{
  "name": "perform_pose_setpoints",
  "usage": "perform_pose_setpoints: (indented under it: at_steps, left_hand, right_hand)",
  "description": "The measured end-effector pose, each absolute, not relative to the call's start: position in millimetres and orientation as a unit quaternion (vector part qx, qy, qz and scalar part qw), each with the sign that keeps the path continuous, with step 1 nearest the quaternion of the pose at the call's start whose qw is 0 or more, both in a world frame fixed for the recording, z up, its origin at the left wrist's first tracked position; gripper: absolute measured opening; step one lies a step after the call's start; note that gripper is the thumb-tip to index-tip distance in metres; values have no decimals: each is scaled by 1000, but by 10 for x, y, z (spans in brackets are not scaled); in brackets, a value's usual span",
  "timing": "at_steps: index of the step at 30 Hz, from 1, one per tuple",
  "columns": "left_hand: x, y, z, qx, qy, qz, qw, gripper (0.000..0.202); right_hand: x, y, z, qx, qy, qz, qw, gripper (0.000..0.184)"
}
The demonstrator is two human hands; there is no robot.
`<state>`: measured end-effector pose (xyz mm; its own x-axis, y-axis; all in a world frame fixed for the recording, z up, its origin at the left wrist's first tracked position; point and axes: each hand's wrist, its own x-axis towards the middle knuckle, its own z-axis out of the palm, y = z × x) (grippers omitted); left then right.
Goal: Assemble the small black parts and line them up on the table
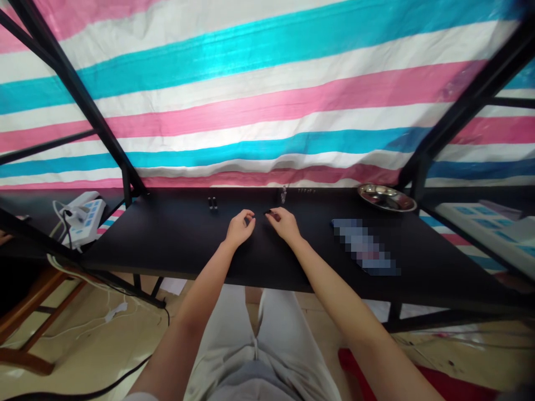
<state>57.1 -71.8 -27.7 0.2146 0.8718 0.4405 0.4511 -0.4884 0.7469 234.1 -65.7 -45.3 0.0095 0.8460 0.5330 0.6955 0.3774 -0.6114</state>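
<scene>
Over the middle of the black table, my left hand (239, 228) is closed, its thumb and fingers curled toward each other. Whatever is between its fingertips, if anything, is too small to make out. My right hand (286, 224) faces it a short gap away, pinching a small black piece (267, 211) at its fingertips. Beyond the left hand, two small black cylinders with pale ends (213, 203) lie side by side. Past the right hand sits a little cluster of clear or silvery bits (283, 194). A row of several tiny pale pieces (306, 191) lies to its right.
A shiny round metal dish (387, 198) stands at the table's back right. A blurred-out bluish flat item (365, 247) lies right of my right arm. White power strips (86, 220) rest at the left, with cables. Black frame posts (83, 100) and a striped sheet (259, 111) enclose the table (167, 239).
</scene>
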Motion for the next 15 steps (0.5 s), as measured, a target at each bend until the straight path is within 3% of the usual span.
perform_pose_setpoints:
  at_steps: [5, 15]
  left_hand:
    - [553, -705, -273, 737, 455, 439, 241, 14]
    - [539, -700, -259, 740, 441, 435, 261, 13]
  right_hand:
    - [2477, -506, -470, -667, -602, 98, 428, 27]
    - [2559, -166, -273, -742, -617, 76, 252, 22]
